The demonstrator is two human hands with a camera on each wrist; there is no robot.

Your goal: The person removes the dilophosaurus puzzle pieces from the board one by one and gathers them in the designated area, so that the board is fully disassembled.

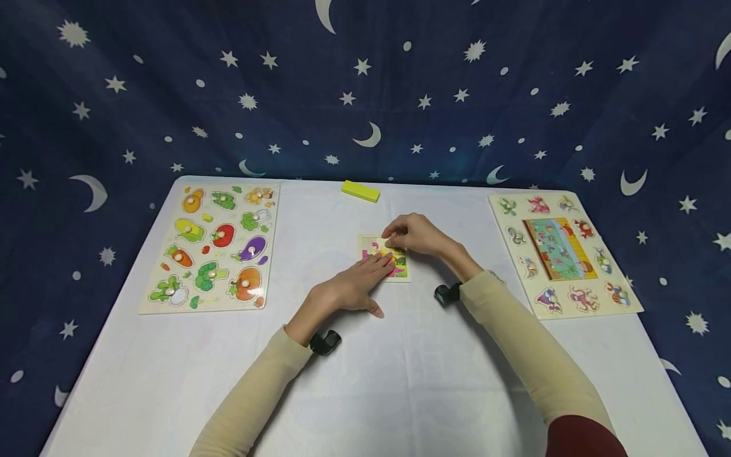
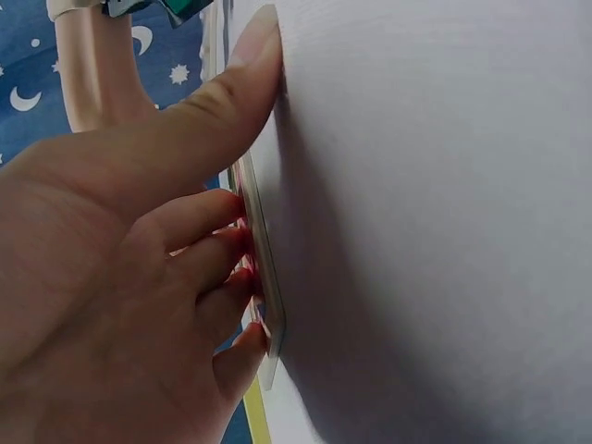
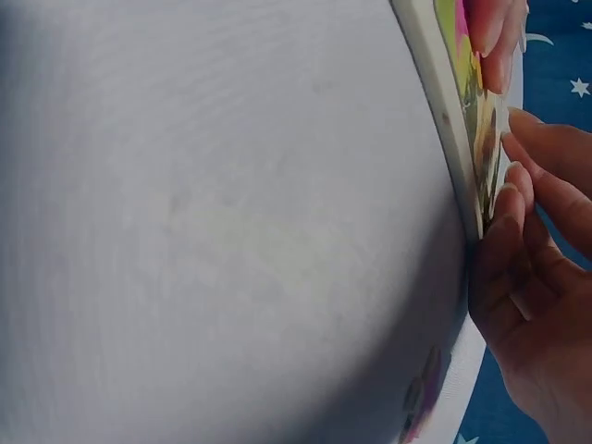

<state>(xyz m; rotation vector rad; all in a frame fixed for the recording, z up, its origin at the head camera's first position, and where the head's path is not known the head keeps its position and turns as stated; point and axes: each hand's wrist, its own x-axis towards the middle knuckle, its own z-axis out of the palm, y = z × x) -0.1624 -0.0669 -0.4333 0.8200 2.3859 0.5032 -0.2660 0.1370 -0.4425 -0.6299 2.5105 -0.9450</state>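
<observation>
A small square picture puzzle (image 1: 403, 278) with a pale frame and pink, yellow and green picture parts lies mid-table. My left hand (image 1: 355, 283) rests flat over its left and middle part, fingertips touching the picture and thumb out on the cloth. In the left wrist view, the fingertips of that hand (image 2: 139, 240) press on the puzzle face beside its edge (image 2: 264, 240). My right hand (image 1: 419, 233) bends over the upper right part, thumb and fingers close together at the surface. The right wrist view has these fingers (image 3: 532, 199) at the board; anything between their tips is hidden.
A vegetable peg puzzle board (image 1: 201, 304) lies on the left. A sea-animal board (image 1: 502, 216) with a picture at its centre lies on the right. Behind the small puzzle is a yellow-green block (image 1: 360, 191). A starry dark blue cloth (image 1: 308, 76) hangs behind the white table (image 1: 400, 381).
</observation>
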